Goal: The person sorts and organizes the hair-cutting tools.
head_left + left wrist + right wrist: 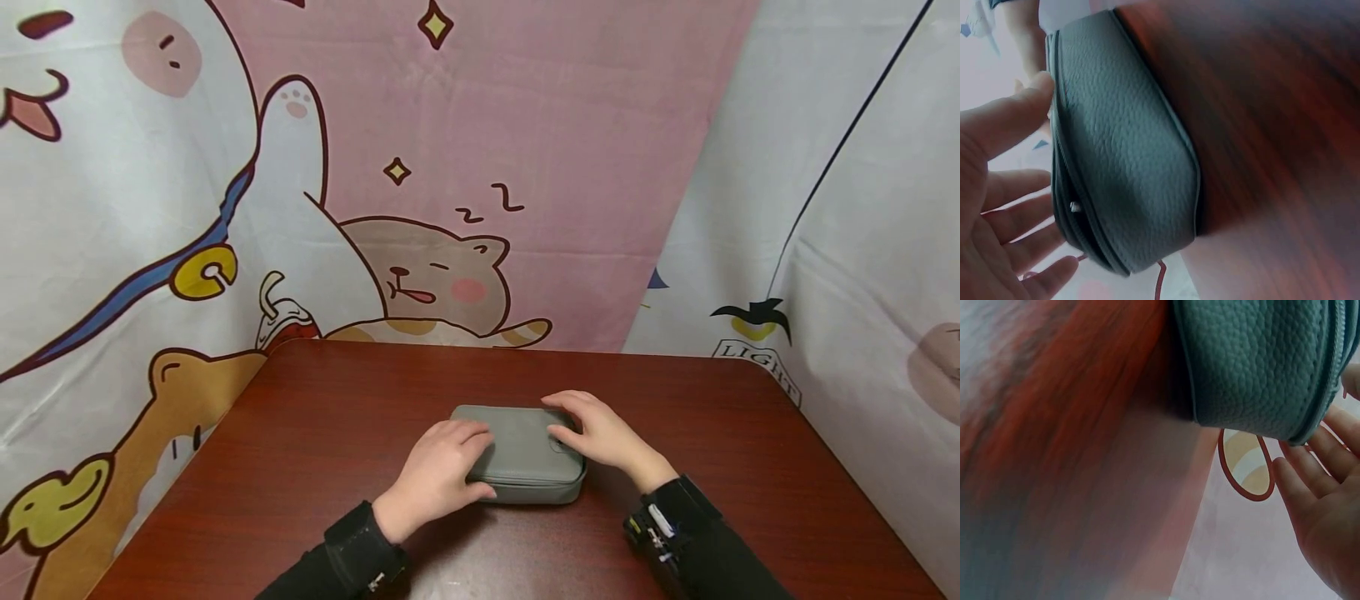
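A grey-green zippered case (517, 446) with a pebbled, leather-like surface lies flat on the brown wooden table (322, 433). My left hand (442, 475) rests at the case's left side, its fingers over the top edge and its thumb by the front edge. In the left wrist view, a zipper runs along the case's side (1125, 137), with a small metal zipper part near the fingers. At the opposite end is my right hand (603, 437), fingers loosely extended over the right edge and top. The right wrist view shows its fingers (1313, 465) beside the case's zippered edge.
Behind the table hangs a cloth (585, 167) printed with cartoon animals on pink and white. More white printed cloth (862, 333) hangs along the right side. Dark sleeves and wrist-worn devices (660, 529) surround both wrists.
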A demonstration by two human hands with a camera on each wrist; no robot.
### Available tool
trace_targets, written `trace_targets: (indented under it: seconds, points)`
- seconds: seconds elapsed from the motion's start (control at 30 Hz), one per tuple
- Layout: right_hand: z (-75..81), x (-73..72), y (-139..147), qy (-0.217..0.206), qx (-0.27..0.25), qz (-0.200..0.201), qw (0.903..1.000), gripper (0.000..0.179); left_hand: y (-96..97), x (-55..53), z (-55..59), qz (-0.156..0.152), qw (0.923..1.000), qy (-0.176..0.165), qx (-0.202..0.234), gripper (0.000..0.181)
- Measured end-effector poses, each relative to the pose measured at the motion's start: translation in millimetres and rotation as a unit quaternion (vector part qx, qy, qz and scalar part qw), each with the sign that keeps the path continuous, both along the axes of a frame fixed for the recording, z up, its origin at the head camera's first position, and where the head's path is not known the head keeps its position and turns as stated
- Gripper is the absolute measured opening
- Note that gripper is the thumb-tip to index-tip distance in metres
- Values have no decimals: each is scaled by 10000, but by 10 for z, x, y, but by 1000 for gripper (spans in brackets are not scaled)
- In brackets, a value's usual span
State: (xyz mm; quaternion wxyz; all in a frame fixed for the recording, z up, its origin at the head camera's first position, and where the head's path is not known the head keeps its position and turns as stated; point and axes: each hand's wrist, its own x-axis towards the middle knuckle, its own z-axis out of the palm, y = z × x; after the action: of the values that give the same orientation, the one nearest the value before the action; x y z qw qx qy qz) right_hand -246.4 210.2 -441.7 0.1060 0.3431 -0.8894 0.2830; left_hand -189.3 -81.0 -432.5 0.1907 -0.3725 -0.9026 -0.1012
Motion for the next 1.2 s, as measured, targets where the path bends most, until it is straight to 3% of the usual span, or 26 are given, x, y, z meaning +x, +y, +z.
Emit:
trace_targets:
  seconds: [0.33, 0.73, 0.97, 1.2]
  points:
    - [-4, -27, -68, -508, 362, -58, 9980, 41, 108, 2, -101, 351, 9978, 129, -538, 76]
    - [-34, -28, -50, -494, 306, -100, 9983, 39, 138, -13, -116, 440, 9965, 363, -604, 69]
    - [-55, 10, -22, -471, 240, -112, 9985, 38, 66, -148, -129, 230, 9960, 634, -586, 69]
    - [-77, 61, 0, -370, -7, -135, 9992, 34, -16, -337, -81, -103, 9967, 267, -765, 68]
